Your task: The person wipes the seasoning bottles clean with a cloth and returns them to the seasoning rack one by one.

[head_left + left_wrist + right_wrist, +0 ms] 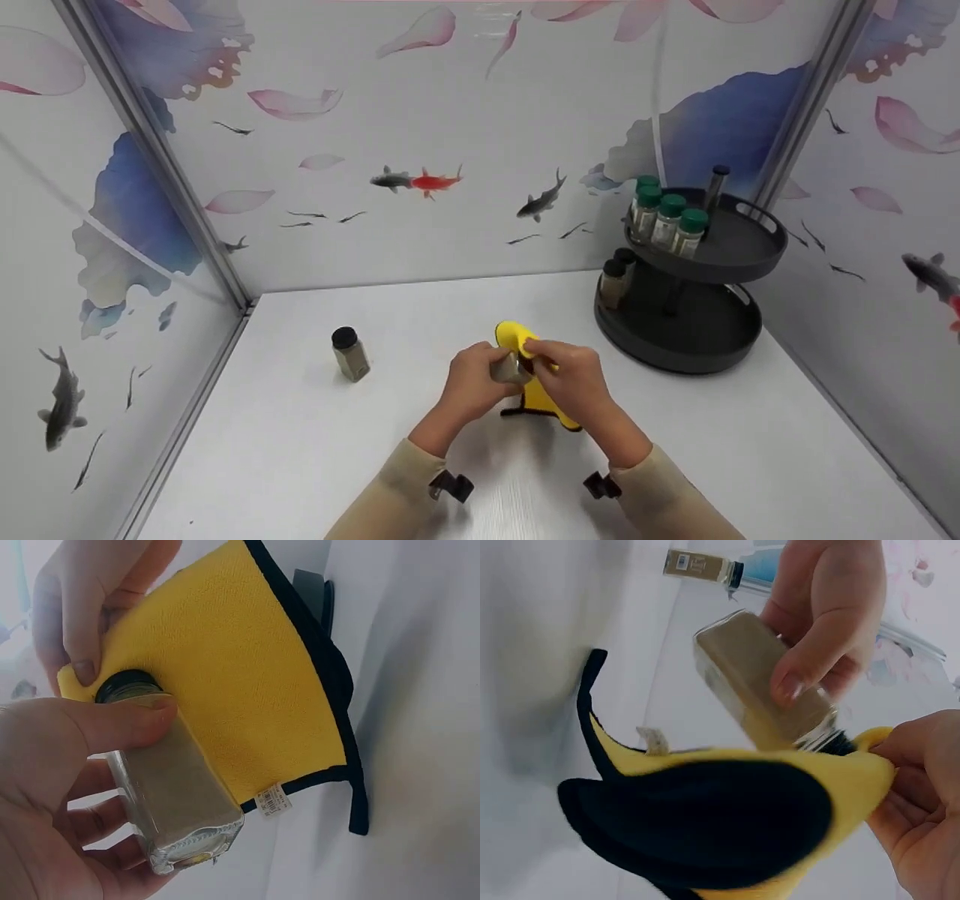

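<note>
Head view. I look down on a white worktop [285,450], where the left hand [472,382] grasps a glass jar [510,367] and the right hand [574,375] pinches a yellow cloth [541,399] against the jar's capped end. Both hands are above the worktop, near its middle, with the cloth hanging below them; I cannot tell whether its lower edge touches the surface. A second jar [351,354], black-capped, stands upright to the left, well apart from the hands. To the right stands a black two-tier rack [679,356]: green-capped jars [667,217] and a slim dark-capped container [718,187] occupy its upper tier, dark-capped jars [613,285] its lower.

Left wrist view. I see the left thumb laid across the glass jar just below its dark lid [129,681], with the fingers behind the glass. The jar is tilted, lid uppermost, and its contents are pale beige. The cloth spreads behind it, edged in black and bearing a small white label [272,800]. The right hand grips the cloth just beside the lid.

Right wrist view. I see the right hand's fingers curled on the bunched cloth, which meets the jar at its lid. A dark oval patch [720,821] covers much of the cloth's near side.
</note>
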A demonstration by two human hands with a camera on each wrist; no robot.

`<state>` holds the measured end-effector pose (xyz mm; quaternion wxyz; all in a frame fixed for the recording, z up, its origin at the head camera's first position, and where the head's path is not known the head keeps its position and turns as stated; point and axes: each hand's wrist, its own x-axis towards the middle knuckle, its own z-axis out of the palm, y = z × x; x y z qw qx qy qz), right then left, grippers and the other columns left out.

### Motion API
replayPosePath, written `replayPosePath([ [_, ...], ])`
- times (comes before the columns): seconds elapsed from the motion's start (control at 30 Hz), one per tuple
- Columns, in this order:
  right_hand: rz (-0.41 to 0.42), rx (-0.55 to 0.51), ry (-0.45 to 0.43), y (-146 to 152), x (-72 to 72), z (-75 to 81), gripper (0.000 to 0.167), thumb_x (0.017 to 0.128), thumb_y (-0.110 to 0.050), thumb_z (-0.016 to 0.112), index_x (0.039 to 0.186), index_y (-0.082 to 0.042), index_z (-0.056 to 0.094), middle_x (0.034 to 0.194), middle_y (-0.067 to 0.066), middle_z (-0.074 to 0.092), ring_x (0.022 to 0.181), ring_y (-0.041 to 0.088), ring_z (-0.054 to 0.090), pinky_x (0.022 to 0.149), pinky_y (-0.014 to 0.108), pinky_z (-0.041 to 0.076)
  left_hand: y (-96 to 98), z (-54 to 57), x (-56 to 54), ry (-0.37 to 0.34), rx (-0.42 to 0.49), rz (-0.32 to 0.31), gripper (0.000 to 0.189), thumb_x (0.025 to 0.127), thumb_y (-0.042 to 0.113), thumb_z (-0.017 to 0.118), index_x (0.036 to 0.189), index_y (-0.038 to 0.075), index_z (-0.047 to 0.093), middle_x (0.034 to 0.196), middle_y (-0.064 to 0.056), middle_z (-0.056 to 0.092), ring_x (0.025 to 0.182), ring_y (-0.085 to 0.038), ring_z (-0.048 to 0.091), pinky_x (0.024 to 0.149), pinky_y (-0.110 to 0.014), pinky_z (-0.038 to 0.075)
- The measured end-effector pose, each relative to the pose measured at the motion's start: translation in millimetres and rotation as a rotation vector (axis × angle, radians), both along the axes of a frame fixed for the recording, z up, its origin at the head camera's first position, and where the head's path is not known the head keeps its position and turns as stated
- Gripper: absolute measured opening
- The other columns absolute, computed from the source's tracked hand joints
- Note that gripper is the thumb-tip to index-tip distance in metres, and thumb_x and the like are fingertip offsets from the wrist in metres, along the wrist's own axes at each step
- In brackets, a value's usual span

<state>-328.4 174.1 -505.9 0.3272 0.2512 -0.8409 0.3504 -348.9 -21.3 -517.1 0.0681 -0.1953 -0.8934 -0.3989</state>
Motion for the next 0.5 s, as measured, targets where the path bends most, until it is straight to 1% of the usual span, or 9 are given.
replayPosePath([
  [0.1,0.0,-0.179,-0.086,4.4,-6.1,-2.4,0.022,0.091,0.004,0.078,0.109,-0.009,0.084,0.106,0.006,0.083,0.089,0.018,0.08,0.075,0.027,0.065,-1.7,2.3,1.0,-0.016,0.06,-0.012,0.041,0.083,0.027,0.091,0.122,0.021,0.08,0.111,0.001,0.074,0.102,-0.016,0.066,0.089,-0.038,0.061],
  [0.13,-0.002,-0.244,-0.124,5.1,-7.8,-3.2,0.021,0.092,0.002,0.077,0.109,-0.009,0.084,0.106,0.005,0.083,0.086,0.016,0.079,0.073,0.025,0.064,-2.1,2.8,1.2,-0.025,0.086,-0.016,0.038,0.083,0.028,0.091,0.119,0.021,0.08,0.112,0.002,0.074,0.103,-0.017,0.066,0.09,-0.038,0.061],
  [0.23,0.007,-0.447,-0.261,4.9,-10.2,-5.2,0.018,0.095,-0.001,0.075,0.109,-0.01,0.084,0.105,0.006,0.083,0.078,0.014,0.072,0.069,0.02,0.06,-2.4,3.6,1.1,-0.069,0.193,-0.03,0.033,0.084,0.03,0.091,0.114,0.023,0.079,0.114,0.004,0.074,0.104,-0.016,0.067,0.094,-0.038,0.061],
  [0.27,0.014,-0.518,-0.305,4.1,-10.3,-6.3,0.018,0.096,-0.002,0.075,0.11,-0.01,0.083,0.104,0.007,0.082,0.078,0.014,0.071,0.07,0.02,0.06,-2.1,3.3,0.6,-0.079,0.23,-0.036,0.031,0.084,0.03,0.091,0.112,0.023,0.079,0.113,0.004,0.075,0.104,-0.016,0.067,0.094,-0.038,0.061],
  [0.33,0.026,-0.642,-0.371,1.4,-10.3,-9.5,0.017,0.097,-0.002,0.074,0.111,-0.008,0.082,0.104,0.01,0.08,0.079,0.016,0.069,0.072,0.02,0.06,-1.8,2.9,0.1,-0.091,0.295,-0.036,0.032,0.084,0.031,0.092,0.113,0.024,0.079,0.115,0.005,0.075,0.105,-0.015,0.068,0.096,-0.038,0.062],
  [0.4,0.04,-0.717,-0.412,-2.3,-9.7,-13.1,0.017,0.097,-0.002,0.073,0.113,-0.006,0.081,0.105,0.012,0.079,0.083,0.017,0.071,0.076,0.021,0.061,-1.6,2.2,-0.7,-0.094,0.345,-0.028,0.036,0.084,0.032,0.092,0.117,0.025,0.079,0.115,0.005,0.076,0.106,-0.014,0.069,0.097,-0.038,0.062],
  [0.5,0.047,-0.737,-0.44,-9.6,-8.2,-19.1,0.017,0.098,-0.002,0.073,0.114,-0.003,0.08,0.106,0.013,0.078,0.085,0.018,0.071,0.079,0.022,0.062,-2.4,1.8,-1.7,-0.084,0.398,-0.014,0.043,0.085,0.031,0.091,0.126,0.025,0.078,0.116,0.005,0.076,0.107,-0.014,0.07,0.097,-0.037,0.062],
])
